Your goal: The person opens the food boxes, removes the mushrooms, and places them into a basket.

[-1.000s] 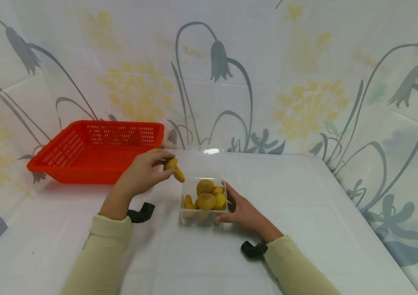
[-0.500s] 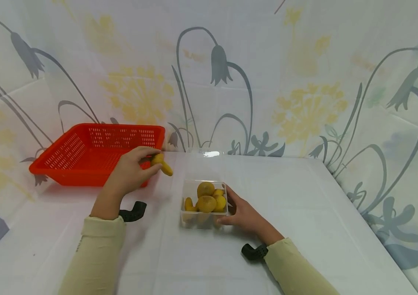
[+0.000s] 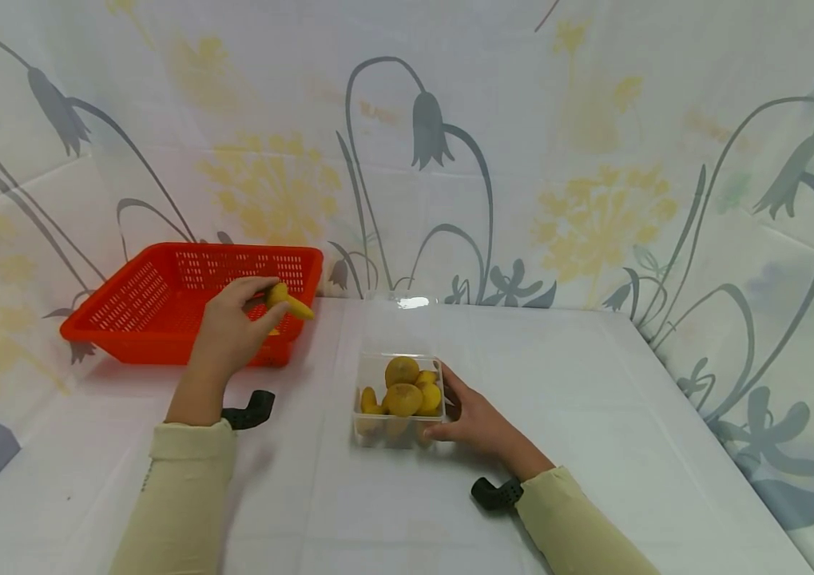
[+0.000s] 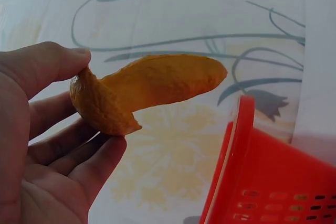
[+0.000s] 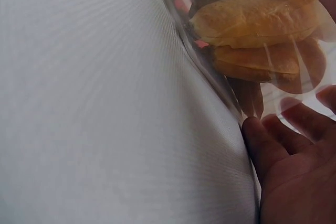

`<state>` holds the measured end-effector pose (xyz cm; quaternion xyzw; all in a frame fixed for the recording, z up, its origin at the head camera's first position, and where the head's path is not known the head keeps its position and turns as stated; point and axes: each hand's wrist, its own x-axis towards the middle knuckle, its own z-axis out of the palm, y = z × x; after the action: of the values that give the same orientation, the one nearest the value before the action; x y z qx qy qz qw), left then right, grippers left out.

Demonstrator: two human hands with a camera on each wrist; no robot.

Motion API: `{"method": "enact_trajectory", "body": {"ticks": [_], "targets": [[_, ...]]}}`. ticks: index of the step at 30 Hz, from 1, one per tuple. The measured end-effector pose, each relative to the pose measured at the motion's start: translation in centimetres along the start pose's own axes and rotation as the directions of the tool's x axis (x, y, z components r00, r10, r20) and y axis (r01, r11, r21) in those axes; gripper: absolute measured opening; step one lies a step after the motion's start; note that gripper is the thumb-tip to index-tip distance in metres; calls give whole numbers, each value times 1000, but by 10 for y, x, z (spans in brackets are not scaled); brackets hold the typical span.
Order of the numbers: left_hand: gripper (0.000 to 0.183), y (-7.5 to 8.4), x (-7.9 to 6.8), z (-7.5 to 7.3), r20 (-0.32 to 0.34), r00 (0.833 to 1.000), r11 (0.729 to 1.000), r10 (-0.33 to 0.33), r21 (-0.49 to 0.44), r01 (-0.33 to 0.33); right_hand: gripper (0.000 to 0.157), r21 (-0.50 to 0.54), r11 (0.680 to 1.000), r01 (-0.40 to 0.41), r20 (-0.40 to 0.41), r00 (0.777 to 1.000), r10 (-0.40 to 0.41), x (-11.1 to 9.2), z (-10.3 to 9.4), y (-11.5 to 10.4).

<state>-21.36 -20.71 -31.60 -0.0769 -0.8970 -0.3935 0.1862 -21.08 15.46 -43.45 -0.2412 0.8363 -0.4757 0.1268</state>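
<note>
My left hand [image 3: 228, 326] pinches a yellow-brown mushroom [image 4: 163, 81] by its cap, between thumb and fingertips. The stem points away from the palm in the left wrist view. In the head view this hand overlaps the front right part of the red basket [image 3: 140, 345]. My right hand [image 3: 478, 421] grips the right side of a clear plastic box [image 3: 383, 441], thumb at the front and fingers toward the back. Several more mushrooms [image 3: 403, 398] fill that box, some caps up. Through its wall, the right wrist view shows mushrooms [image 5: 257, 22] stacked against the side.
The box's transparent lid [image 3: 407, 323] stands open behind it. Slots pierce the basket's walls, and yellowish patches show through some of them in the left wrist view. A white cloth [image 3: 565, 375] covers the table, with a flower-printed sheet [image 3: 522, 160] rising behind.
My left hand has carried the mushroom leftward and back, from beside the box to the basket's right end. The right hand stays at the box.
</note>
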Motion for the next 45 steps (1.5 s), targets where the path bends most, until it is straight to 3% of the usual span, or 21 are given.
{"method": "enact_trajectory", "body": {"ticks": [13, 23, 37, 45], "targets": [[49, -17, 1, -8, -129, 990, 998, -66, -18, 64, 114, -11, 1000, -3, -10, 1000, 3, 0, -1, 0], [52, -28, 2, -10, -163, 972, 986, -166, -4, 168, 115, 0, 1000, -9, -4, 1000, 9, -1, -1, -1], [55, -45, 3, -6, -135, 961, 963, -241, 88, 254, 115, 2, 1000, -8, -3, 1000, 8, -1, 0, 0], [53, -51, 3, -4, -115, 965, 957, -237, 145, 253, 114, 7, 1000, 2, 2, 1000, -2, -1, 0, 0]]}}
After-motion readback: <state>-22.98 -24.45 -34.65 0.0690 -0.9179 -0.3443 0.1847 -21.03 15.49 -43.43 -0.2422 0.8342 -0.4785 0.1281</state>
